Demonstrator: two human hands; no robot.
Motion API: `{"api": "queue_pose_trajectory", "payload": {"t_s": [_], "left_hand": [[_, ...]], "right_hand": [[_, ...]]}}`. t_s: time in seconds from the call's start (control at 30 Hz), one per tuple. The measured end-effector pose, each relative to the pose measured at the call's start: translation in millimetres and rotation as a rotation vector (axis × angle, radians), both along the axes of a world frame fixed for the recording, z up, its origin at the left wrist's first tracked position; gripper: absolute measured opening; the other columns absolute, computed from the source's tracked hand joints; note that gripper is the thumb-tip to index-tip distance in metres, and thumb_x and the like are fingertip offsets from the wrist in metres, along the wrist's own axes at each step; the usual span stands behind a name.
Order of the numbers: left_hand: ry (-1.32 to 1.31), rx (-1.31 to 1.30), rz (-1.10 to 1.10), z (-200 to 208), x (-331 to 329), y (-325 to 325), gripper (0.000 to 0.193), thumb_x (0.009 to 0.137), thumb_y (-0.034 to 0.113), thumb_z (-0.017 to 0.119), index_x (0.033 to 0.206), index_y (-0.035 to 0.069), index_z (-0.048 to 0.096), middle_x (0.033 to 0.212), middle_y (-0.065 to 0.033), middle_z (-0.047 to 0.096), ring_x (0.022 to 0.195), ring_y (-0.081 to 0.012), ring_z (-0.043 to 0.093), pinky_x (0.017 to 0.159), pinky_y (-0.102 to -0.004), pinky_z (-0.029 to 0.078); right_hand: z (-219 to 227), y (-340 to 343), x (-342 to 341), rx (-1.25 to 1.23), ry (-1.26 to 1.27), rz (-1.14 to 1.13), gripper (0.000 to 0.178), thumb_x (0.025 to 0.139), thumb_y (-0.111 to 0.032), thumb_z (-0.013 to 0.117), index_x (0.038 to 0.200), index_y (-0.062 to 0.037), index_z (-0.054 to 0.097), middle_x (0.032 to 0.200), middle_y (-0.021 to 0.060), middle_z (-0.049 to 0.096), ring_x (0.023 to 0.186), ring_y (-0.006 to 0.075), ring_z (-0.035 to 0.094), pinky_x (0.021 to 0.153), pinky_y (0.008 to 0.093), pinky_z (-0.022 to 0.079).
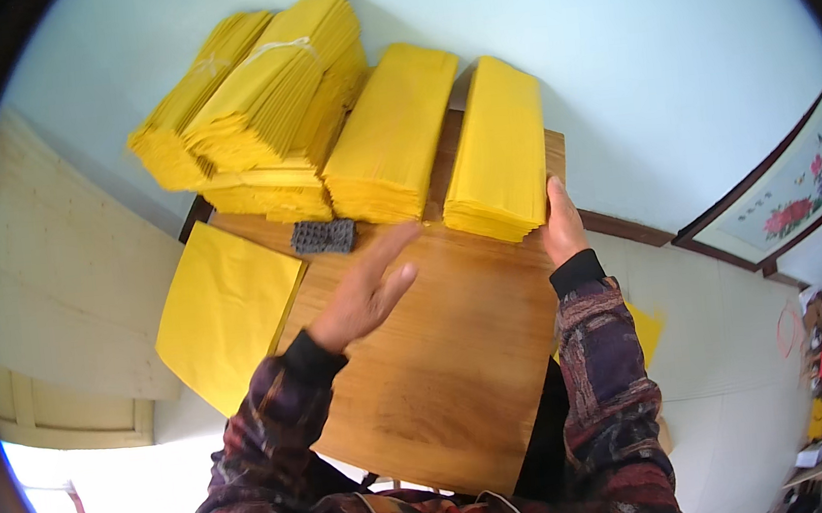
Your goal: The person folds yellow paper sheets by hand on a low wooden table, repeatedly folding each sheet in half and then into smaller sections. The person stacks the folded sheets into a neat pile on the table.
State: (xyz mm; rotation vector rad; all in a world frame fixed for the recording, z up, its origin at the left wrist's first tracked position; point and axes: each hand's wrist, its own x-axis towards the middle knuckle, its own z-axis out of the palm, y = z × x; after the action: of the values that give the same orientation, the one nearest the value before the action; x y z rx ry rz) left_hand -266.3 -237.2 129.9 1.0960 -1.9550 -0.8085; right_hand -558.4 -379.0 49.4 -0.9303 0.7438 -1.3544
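A tall stack of folded yellow paper (495, 149) stands on the wooden table, its long side toward the right edge. My right hand (564, 227) rests against the near right corner of this stack, fingers straight and partly hidden along its side. My left hand (367, 295) hovers over the table with fingers stretched out and nothing in them, its tips close to the near end of the middle yellow paper stack (395, 139). Beside the left hand lies a dark grey, waffle-textured piece (323, 236). Flat yellow sheets (228, 309) lie at the table's left edge.
Tied bundles of yellow paper (271, 87) are piled at the back left against the pale wall. The bare wooden tabletop (432, 373) reaches toward my body. More yellow paper (647, 333) shows below the right edge. A framed flower picture (791, 190) leans at the right.
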Motion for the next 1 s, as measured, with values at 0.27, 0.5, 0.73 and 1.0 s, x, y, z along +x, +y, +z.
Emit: {"api": "queue_pose_trajectory", "payload": {"t_s": [0.27, 0.5, 0.73, 1.0], "left_hand": [[0.128, 0.494, 0.289, -43.6, 62.2, 168.7, 0.039, 0.098, 0.027, 0.053, 0.126, 0.0, 0.056, 0.123, -0.0148, 0.06, 0.115, -0.0255, 0.057, 0.097, -0.0351, 0.044], [0.116, 0.166, 0.203, -34.0, 39.0, 109.2, 0.048, 0.089, 0.014, 0.063, 0.133, 0.003, 0.048, 0.127, -0.0163, 0.056, 0.117, -0.0285, 0.055, 0.098, -0.0357, 0.044], [-0.059, -0.238, 0.146, -7.6, -52.0, -28.8, 0.076, 0.081, 0.017, 0.071, 0.145, 0.005, 0.031, 0.151, -0.0191, 0.027, 0.135, -0.0371, 0.035, 0.107, -0.0409, 0.036], [-0.08, -0.144, 0.227, -23.2, -86.9, -90.1, 0.072, 0.084, 0.019, 0.068, 0.144, 0.003, 0.03, 0.153, -0.0198, 0.023, 0.137, -0.0379, 0.031, 0.109, -0.0404, 0.033]], "right_hand": [[9.1, 43.1, -9.0, 0.273, 0.205, -0.119, 0.08, 0.098, -0.053, 0.041, 0.152, -0.0053, 0.006, 0.159, 0.0123, 0.01, 0.146, 0.0268, 0.011, 0.117, 0.0454, 0.01], [24.4, 34.8, -4.7, 0.231, 0.252, -0.167, 0.081, 0.098, -0.054, 0.042, 0.152, -0.0042, 0.007, 0.158, 0.0109, 0.016, 0.145, 0.0272, 0.013, 0.116, 0.0465, 0.009], [42.4, -16.5, -8.2, 0.192, 0.386, -0.189, 0.08, 0.097, -0.051, 0.045, 0.15, 0.0004, 0.014, 0.157, 0.0127, 0.018, 0.142, 0.0264, 0.024, 0.113, 0.04, 0.024], [54.3, -50.4, 2.6, 0.102, 0.27, 0.005, 0.053, 0.104, -0.04, 0.033, 0.135, 0.0027, 0.041, 0.132, 0.0123, 0.05, 0.118, 0.0217, 0.051, 0.1, 0.0343, 0.041]]}}
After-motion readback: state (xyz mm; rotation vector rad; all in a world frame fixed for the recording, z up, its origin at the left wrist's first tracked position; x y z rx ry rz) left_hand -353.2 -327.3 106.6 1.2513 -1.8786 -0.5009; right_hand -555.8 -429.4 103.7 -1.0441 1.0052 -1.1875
